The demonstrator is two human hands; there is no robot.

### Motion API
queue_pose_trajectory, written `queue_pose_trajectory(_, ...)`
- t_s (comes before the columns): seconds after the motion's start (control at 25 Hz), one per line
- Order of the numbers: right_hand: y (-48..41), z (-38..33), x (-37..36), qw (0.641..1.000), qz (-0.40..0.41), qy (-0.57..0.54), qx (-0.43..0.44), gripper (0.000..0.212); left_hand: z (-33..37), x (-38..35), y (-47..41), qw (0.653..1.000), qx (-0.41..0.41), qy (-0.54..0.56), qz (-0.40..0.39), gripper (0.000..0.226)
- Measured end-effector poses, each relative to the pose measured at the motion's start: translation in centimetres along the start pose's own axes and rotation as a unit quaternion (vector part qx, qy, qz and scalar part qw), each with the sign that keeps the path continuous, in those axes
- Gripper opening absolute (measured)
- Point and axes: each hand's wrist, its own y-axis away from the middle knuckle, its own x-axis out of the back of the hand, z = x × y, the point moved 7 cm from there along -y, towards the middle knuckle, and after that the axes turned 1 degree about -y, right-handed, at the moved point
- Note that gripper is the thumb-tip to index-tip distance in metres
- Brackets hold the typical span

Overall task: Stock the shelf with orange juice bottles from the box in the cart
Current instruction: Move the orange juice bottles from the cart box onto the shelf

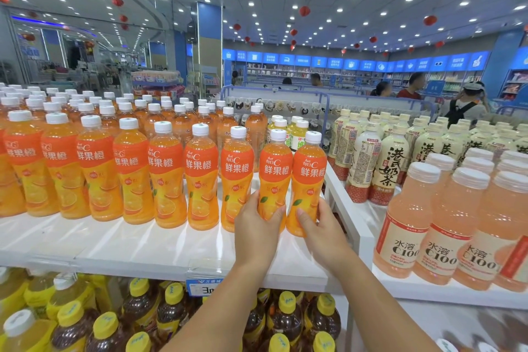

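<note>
Landmark: the white shelf (pixel 143 246). A front row of orange juice bottles (pixel 168 174) stands upright along its top, labels forward, with more rows behind. At the right end of that row, the left hand (pixel 258 226) has its grip clamped on the lower body of the second-last bottle (pixel 274 177). The right hand (pixel 321 230) has its grip clamped on the last bottle (pixel 308 180), just beside it. Milk tea bottles (pixel 371 163) stand right of the shelf. Yellow-capped bottles (pixel 137 314) sit below it.
</note>
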Motion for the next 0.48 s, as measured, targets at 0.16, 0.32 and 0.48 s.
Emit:
queue_pose_trajectory(0.16,0.6,-0.1,0.4,0.999,0.012,-0.009,-0.030,0.036,0.3,0.4,0.6,1.000,-0.004,-0.015,-0.023,0.037)
queue_pose_trajectory(0.32,1.9,-0.4,0.5,0.999,0.006,0.021,-0.049,0.029,1.3,1.2,1.8,0.998,0.009,-0.009,-0.054,0.036)
queue_pose_trajectory(0.48,3.2,-1.5,0.2,0.999,0.000,0.022,-0.046,0.014,1.6,1.6,2.8,0.995,0.020,-0.016,-0.099,0.044)
